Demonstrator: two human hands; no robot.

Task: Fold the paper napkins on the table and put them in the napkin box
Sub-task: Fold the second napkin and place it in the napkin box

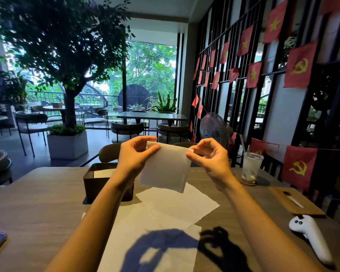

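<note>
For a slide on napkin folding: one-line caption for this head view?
Both hands, left hand and right hand, hold a napkin up above the napkin box.

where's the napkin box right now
The napkin box stands on the table, left of centre, behind the left hand's forearm, beside the loose napkins.

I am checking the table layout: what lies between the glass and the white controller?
In the head view, a wooden board with a knife on it lies between the glass and the controller.
</note>
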